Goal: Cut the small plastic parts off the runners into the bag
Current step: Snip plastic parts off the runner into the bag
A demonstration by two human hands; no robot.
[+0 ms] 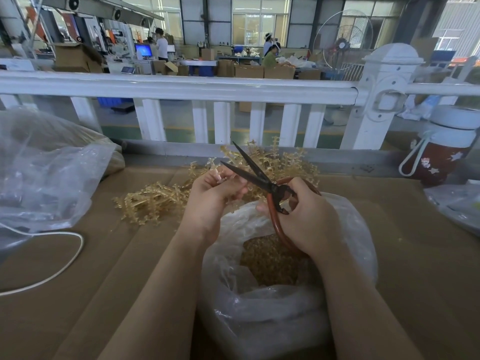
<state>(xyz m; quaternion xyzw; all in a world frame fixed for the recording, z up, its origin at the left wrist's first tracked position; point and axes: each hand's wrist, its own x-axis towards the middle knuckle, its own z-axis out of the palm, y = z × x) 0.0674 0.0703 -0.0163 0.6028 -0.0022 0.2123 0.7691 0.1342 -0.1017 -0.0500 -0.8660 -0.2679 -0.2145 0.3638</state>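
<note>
Now a runner [220, 179] with small yellow parts is pinched in the left hand [211, 197], with the fingers curled round it. It sits right at the open blades of the scissors [255, 175]. The blades stand apart, pointing up and away from the hands. The right hand [302, 213] grips the red handles, fingers wrapped round them.

Just under both hands lies the bag [272, 294], clear plastic with its mouth open. Many cut parts [270, 263] lie in a heap inside it, below the right hand.

Past the hands, more runners [153, 201] are piled on the brown table [104, 268]. Some lie to the left of the left hand, and some stand up behind the blades.

Far to the left of the grip is a big clear sack [44, 172], with a white cable [59, 266] curving near it. Far to the right stands a red and white bottle [441, 149]. Behind the table runs a white fence [181, 89].
</note>
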